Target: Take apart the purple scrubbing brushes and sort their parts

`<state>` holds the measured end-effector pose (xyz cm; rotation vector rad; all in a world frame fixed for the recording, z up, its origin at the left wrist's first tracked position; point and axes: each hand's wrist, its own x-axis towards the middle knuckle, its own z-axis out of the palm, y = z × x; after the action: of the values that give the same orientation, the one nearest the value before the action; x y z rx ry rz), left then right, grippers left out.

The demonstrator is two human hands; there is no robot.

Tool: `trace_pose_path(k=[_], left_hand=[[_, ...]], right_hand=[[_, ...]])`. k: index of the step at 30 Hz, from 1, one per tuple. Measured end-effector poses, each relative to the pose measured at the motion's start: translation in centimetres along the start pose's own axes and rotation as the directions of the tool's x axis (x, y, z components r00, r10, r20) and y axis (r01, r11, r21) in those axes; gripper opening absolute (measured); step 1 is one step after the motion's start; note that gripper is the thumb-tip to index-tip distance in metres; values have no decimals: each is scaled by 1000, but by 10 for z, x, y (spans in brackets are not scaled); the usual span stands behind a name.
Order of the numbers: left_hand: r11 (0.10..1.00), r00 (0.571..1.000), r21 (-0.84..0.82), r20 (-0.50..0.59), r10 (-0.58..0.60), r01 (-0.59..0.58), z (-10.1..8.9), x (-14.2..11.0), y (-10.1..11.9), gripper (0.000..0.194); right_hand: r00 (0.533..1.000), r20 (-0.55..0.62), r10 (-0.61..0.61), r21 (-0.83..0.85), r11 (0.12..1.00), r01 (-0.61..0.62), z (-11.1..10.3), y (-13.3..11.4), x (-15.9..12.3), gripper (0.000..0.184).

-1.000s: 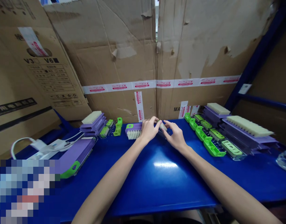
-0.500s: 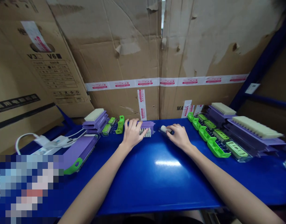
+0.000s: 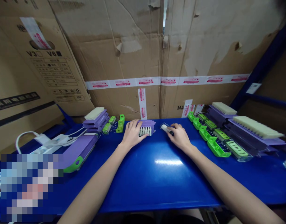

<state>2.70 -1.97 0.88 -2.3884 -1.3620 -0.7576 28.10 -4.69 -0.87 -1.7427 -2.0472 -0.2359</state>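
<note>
At the back middle of the blue tabletop, my left hand (image 3: 131, 133) is closed over the left end of a purple plastic part (image 3: 149, 123). A ridged, cream-white piece (image 3: 145, 131) shows at that part's near side, beside my thumb. To the right of it, my right hand (image 3: 179, 134) grips a small clear plastic part (image 3: 162, 126) holding a white piece with a dark end. Its fingers hide some of that part. The two held parts are a short gap apart.
Purple bodies with cream ridged pads (image 3: 257, 127), green-and-clear cases (image 3: 236, 148) and green end pieces (image 3: 215, 147) line the right. On the left are a purple part (image 3: 78, 151), more green pieces (image 3: 121, 123) and a white power strip (image 3: 46, 140). Cardboard (image 3: 115, 62) walls the back.
The purple part has shifted slightly, and more of its ridged cream piece shows beside my left thumb. The clear part in my right hand is turned slightly. Both hands stay nearly in place.
</note>
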Motion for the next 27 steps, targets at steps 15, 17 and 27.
trace_pose_path(k=[15,17,27], left_hand=[[996,1000,-82,-19,23,-25,5,-3,20,61],[995,999,-88,-26,43,-45,5,-4,24,60],[980,986,-126,-82,142,-152,7,-8,30,60]], right_hand=[[994,-70,80,-43,996,-83,0,3,3,33],[987,-157,41,16,999,-39,-2,1,3,36],[987,-125,-100,386,912,141,-1,-26,-2,53]])
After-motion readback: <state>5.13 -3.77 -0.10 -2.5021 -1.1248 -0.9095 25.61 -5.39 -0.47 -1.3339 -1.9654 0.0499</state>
